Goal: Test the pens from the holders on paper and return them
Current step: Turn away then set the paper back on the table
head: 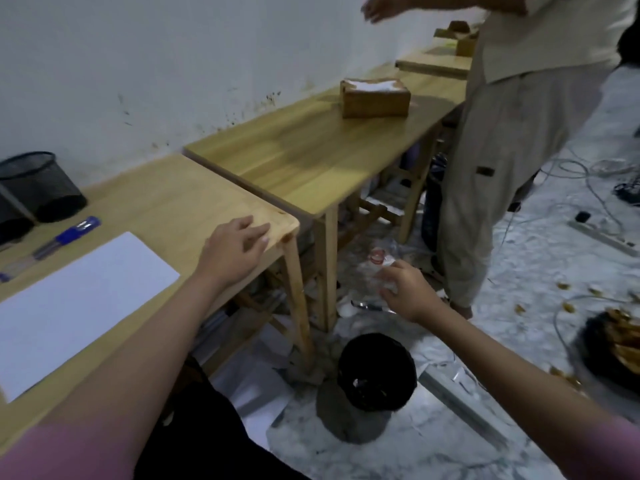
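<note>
A white sheet of paper (79, 306) lies on the near wooden table (166, 202). Several blue pens (65, 235) lie beside it, in front of two black mesh holders (38, 188) at the far left. My left hand (235, 251) rests flat on the table's right corner with fingers apart, holding nothing. My right hand (405, 289) hangs out over the floor, fingers curled around a small crumpled pale wrapper (388, 277), above and beyond a black waste bin (377, 372). Neither hand touches a pen.
A second wooden table (311, 157) adjoins on the right and bears a wooden tissue box (375, 97). A person in pale clothes (502, 150) stands close by on the right. Cables (571, 171), a power strip (602, 235) and scraps litter the floor.
</note>
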`<state>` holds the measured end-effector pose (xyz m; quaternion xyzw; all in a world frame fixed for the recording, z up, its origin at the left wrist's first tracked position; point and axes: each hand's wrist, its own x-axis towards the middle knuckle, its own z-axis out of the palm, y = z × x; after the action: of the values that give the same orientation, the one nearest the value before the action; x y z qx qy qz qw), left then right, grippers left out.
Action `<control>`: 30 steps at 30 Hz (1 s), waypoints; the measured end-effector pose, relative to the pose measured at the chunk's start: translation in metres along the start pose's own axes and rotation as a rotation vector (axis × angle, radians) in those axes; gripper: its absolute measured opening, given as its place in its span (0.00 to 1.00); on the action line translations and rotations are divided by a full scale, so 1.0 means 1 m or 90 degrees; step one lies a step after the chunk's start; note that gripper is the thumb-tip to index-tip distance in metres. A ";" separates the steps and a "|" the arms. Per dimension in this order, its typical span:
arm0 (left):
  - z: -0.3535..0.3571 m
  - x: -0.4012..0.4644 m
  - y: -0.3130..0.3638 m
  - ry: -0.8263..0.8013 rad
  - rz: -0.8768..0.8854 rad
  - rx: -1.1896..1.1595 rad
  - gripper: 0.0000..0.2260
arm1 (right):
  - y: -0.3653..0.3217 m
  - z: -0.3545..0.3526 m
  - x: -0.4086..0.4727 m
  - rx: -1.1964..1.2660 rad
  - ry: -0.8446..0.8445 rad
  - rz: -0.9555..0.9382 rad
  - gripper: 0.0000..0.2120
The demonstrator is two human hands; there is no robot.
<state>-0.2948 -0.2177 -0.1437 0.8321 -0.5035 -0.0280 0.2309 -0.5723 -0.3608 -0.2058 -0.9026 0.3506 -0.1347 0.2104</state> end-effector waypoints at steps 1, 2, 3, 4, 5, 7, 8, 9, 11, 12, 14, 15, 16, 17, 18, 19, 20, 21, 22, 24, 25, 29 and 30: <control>0.000 0.000 0.000 0.001 0.003 0.000 0.15 | 0.002 0.001 0.000 0.003 -0.006 0.008 0.10; 0.000 0.000 0.000 0.001 0.005 -0.001 0.15 | 0.004 0.001 0.000 0.005 -0.012 0.009 0.10; 0.000 0.001 0.000 0.001 0.005 -0.001 0.16 | 0.004 0.000 0.000 0.007 -0.018 0.009 0.10; 0.000 0.000 0.000 0.001 0.005 0.000 0.16 | 0.004 -0.001 0.001 0.010 -0.023 0.007 0.10; 0.000 -0.001 0.000 0.002 0.007 0.000 0.16 | 0.002 -0.002 0.002 0.013 -0.026 0.004 0.10; 0.000 -0.003 0.001 0.007 0.008 -0.008 0.16 | -0.004 -0.005 0.004 0.014 -0.024 -0.010 0.11; 0.000 -0.005 0.001 0.010 0.003 -0.018 0.16 | -0.009 -0.007 0.005 0.017 -0.022 -0.020 0.11; -0.001 -0.007 0.002 0.013 -0.006 -0.031 0.16 | -0.014 -0.008 0.006 0.024 -0.020 -0.032 0.12; -0.003 -0.012 0.004 0.020 -0.029 -0.067 0.15 | -0.026 -0.012 0.009 0.048 -0.013 -0.056 0.11; -0.005 -0.016 0.006 0.025 -0.038 -0.089 0.15 | -0.035 -0.014 0.010 0.064 -0.006 -0.074 0.11; -0.009 -0.027 0.009 0.038 -0.049 -0.138 0.15 | -0.056 -0.017 0.017 0.081 0.012 -0.119 0.11; -0.012 -0.033 0.011 0.042 -0.052 -0.162 0.15 | -0.067 -0.019 0.021 0.082 0.020 -0.133 0.11; -0.016 -0.040 0.011 0.049 -0.055 -0.181 0.14 | -0.079 -0.020 0.026 0.084 0.028 -0.148 0.11; -0.022 -0.048 0.010 0.062 -0.060 -0.189 0.14 | -0.093 -0.021 0.030 0.095 0.034 -0.174 0.11; -0.029 -0.056 0.007 0.076 -0.064 -0.187 0.14 | -0.107 -0.020 0.033 0.114 0.039 -0.205 0.10; -0.037 -0.064 0.003 0.092 -0.069 -0.182 0.14 | -0.122 -0.017 0.035 0.135 0.040 -0.238 0.10; -0.046 -0.072 -0.003 0.111 -0.075 -0.179 0.14 | -0.136 -0.013 0.038 0.151 0.041 -0.269 0.10; -0.056 -0.080 -0.010 0.131 -0.083 -0.176 0.14 | -0.152 -0.009 0.040 0.158 0.043 -0.293 0.10; -0.067 -0.089 -0.019 0.153 -0.095 -0.173 0.14 | -0.167 -0.003 0.043 0.164 0.048 -0.313 0.10; -0.089 -0.110 -0.042 0.191 -0.130 -0.162 0.14 | -0.200 0.010 0.048 0.178 0.052 -0.349 0.09; -0.100 -0.123 -0.055 0.205 -0.153 -0.152 0.14 | -0.218 0.016 0.051 0.184 0.048 -0.369 0.09; -0.138 -0.179 -0.110 0.235 -0.274 -0.073 0.17 | -0.287 0.047 0.055 0.194 0.008 -0.458 0.08; -0.145 -0.192 -0.123 0.236 -0.311 -0.049 0.18 | -0.303 0.055 0.054 0.200 -0.004 -0.482 0.08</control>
<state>-0.2468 0.0453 -0.1006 0.9101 -0.2363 0.0500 0.3366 -0.3371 -0.1810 -0.1048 -0.9250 -0.0318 -0.2519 0.2826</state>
